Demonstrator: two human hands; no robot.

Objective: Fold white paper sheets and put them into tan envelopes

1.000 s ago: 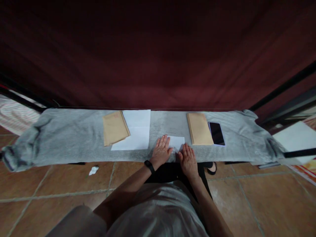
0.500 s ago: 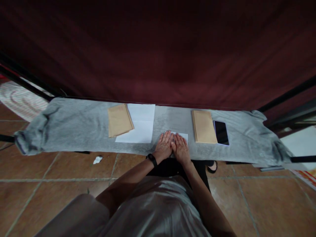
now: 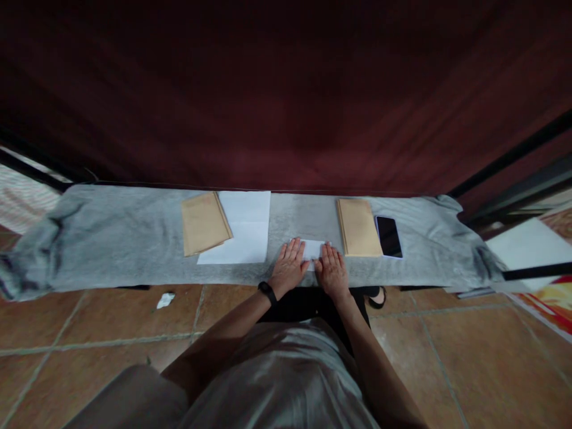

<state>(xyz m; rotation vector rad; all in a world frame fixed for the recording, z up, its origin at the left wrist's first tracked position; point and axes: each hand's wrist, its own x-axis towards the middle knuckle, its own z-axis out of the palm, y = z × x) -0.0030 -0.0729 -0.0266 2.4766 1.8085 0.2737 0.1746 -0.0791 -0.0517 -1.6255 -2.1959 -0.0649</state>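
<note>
From the head view, my only feed, I see both hands open and palm-down, gripping nothing. The left hand [image 3: 288,268] covers the left end of a small white paper [image 3: 313,249] near the middle of the tabletop's [image 3: 308,211] near edge; the right hand [image 3: 331,271] lies on its right end. I judge that this spread presses the paper flat and holds it against sliding on the soft cloth [image 3: 111,238]. What lies beneath the palms I can't tell.

Left of centre, brown envelopes [image 3: 205,225] overlap a large white sheet [image 3: 248,229] reaching the far edge, perhaps weighting it. Toward the right end, a neater brown stack [image 3: 360,226] sits with a phone [image 3: 388,236] just beside it; both seem set aside to leave working room between.

The grey cloth wrinkles toward the left and right ends. Beyond the far edge hangs a dark red curtain [image 3: 286,119]. Below the near edge are brown floor tiles [image 3: 469,369], with a white scrap [image 3: 165,300] under the left part.
</note>
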